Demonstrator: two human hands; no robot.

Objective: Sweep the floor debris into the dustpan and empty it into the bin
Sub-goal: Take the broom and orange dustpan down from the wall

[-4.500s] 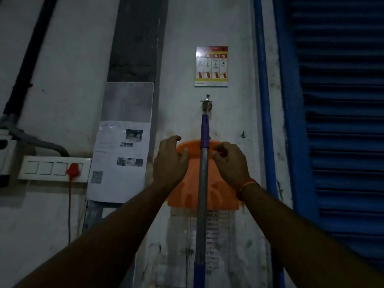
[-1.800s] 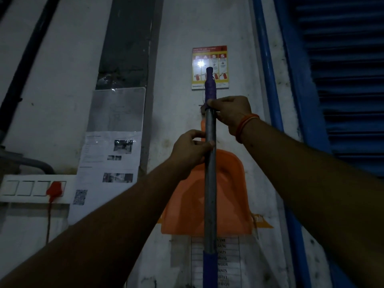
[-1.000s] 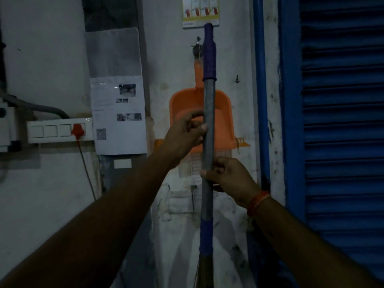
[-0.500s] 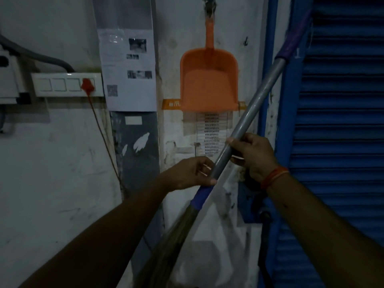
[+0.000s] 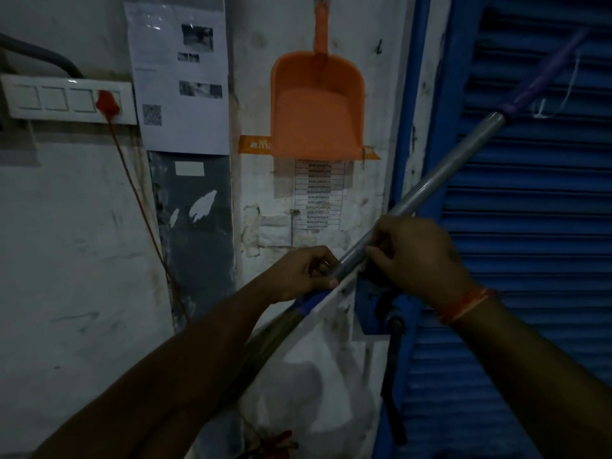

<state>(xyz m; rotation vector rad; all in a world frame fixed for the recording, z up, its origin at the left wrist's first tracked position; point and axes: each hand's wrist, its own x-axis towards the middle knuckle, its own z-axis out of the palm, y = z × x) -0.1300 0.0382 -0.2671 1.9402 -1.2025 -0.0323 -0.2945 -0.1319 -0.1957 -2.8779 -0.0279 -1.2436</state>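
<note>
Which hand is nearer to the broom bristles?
Left. The left hand grips the broom just above its bristles; the right hand grips the handle higher up, farther away.

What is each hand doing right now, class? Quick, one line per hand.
Left hand: closed around the broom handle, low on the shaft near the bristles.
Right hand: closed around the same handle, just above the left.

Orange dustpan (image 5: pixel 317 107) hangs flat on wall, front face unobstructed, open air between it and hands; broom handle (image 5: pixel 440 172) slants across right side, barring blue shutter (image 5: pixel 530 226); left hand (image 5: pixel 303 273) and right hand (image 5: pixel 420 256) both grip handle below dustpan; red cord (image 5: pixel 139 200) and switch panel (image 5: pixel 66 98) well left, clear of path.
</note>
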